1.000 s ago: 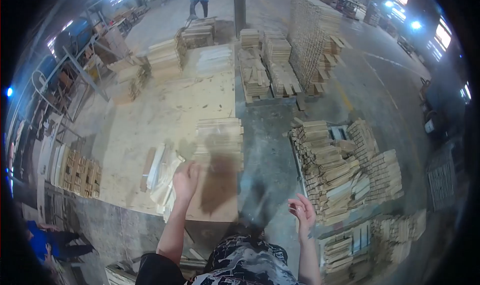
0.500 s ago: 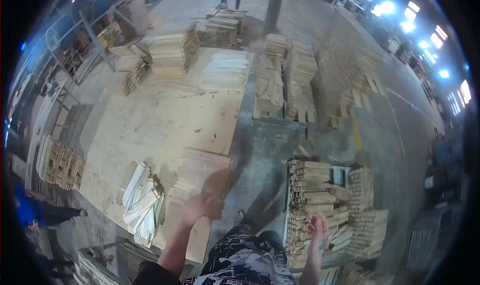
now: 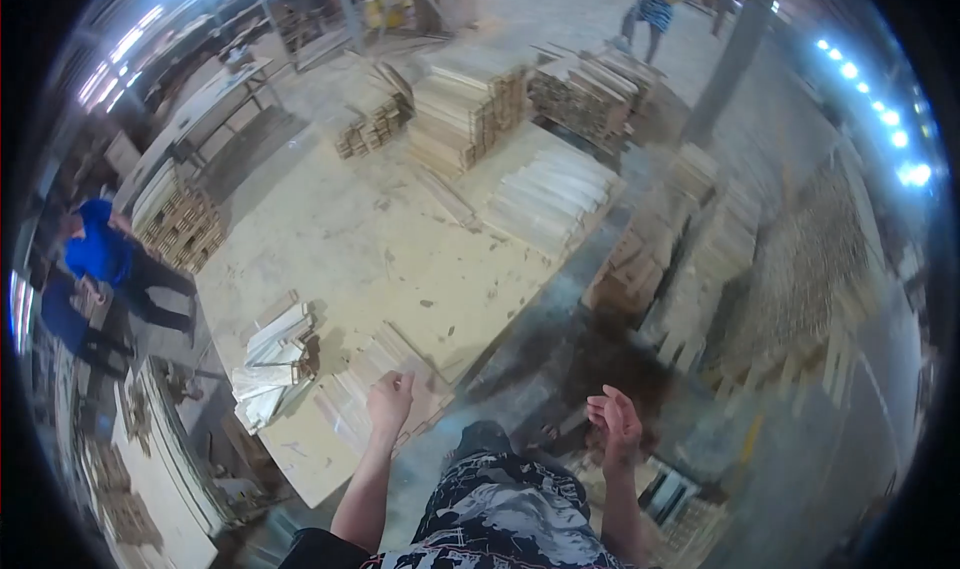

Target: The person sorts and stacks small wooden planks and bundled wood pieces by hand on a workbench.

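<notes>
My left hand (image 3: pixel 390 401) hovers over flat wooden boards (image 3: pixel 350 409) laid side by side near the corner of a large pale sheet (image 3: pixel 370 254). Its fingers are loosely bent, and no object shows in them. My right hand (image 3: pixel 615 417) hangs in the air above the floor, off the sheet's right side. Nothing is seen in its half-curled, parted fingers. Left of the boards lies a loose pile of pale wood strips (image 3: pixel 275 359). Below my right hand, partly covered by my arm, is a stack of wood pieces (image 3: pixel 695 529).
Stacked planks (image 3: pixel 460 109) and a row of whitish boards (image 3: pixel 550 199) stand on the sheet's far side. Wood piles on pallets (image 3: pixel 720 234) line the right, near a pillar (image 3: pixel 735 59). A person in blue (image 3: pixel 105 249) stands at left; another person (image 3: pixel 652 14) is farther back.
My view has swung, so the sheet and piles appear turned and the near-right wood stack has dropped low in view. Both hands are raised; my left hand has drawn in slightly.
</notes>
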### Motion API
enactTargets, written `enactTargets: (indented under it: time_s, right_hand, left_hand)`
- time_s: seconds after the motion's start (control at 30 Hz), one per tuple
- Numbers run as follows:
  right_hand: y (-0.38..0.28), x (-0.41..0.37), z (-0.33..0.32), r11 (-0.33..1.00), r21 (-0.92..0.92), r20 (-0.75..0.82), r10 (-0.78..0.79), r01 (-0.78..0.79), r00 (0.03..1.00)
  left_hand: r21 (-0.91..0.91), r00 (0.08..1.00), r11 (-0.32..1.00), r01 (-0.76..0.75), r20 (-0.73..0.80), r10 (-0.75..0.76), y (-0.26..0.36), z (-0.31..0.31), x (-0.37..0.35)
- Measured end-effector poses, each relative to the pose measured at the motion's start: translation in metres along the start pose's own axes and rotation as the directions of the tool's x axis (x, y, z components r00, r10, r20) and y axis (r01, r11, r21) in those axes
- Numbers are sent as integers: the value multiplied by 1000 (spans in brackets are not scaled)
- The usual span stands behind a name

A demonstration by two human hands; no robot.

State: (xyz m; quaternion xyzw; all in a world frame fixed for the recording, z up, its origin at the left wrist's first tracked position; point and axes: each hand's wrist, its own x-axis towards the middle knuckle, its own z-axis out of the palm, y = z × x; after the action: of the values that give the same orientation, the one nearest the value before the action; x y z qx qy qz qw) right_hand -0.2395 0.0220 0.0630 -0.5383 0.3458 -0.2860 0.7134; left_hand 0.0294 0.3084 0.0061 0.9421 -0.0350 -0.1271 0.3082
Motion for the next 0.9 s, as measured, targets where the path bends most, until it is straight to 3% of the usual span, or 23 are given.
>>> enactTargets:
  time_s: [0.13,0.23,0.43,0.57,0.63,0.8,0.9]
  right_hand:
    - [-31,66,-29,991,-107,44,84,-79,995]
    - [-34,117,-47,989,-128,65,87,-78,994]
    - [-31,199,-43,989,-120,55,92,-85,994]
    - [-49,247,-13,973,-191,59,142,-128,988]
    - [-47,278,0,972,-184,107,164,-143,981]
    - [-40,370,24,954,-265,329,224,-137,918]
    - [-43,419,58,936,-317,456,289,-150,842]
  left_hand:
    - [-49,995,999,-9,-96,4,71,31,-7]
    - [-94,997,995,36,-71,-43,114,55,18]
    - [-123,988,989,-78,-139,61,159,111,156]
    - [23,998,998,-61,-10,61,209,123,266]
    - [61,992,997,-47,-111,54,214,150,316]
    - [57,957,976,211,-215,-195,236,173,363]
    - [100,950,976,193,-268,-161,221,185,364]
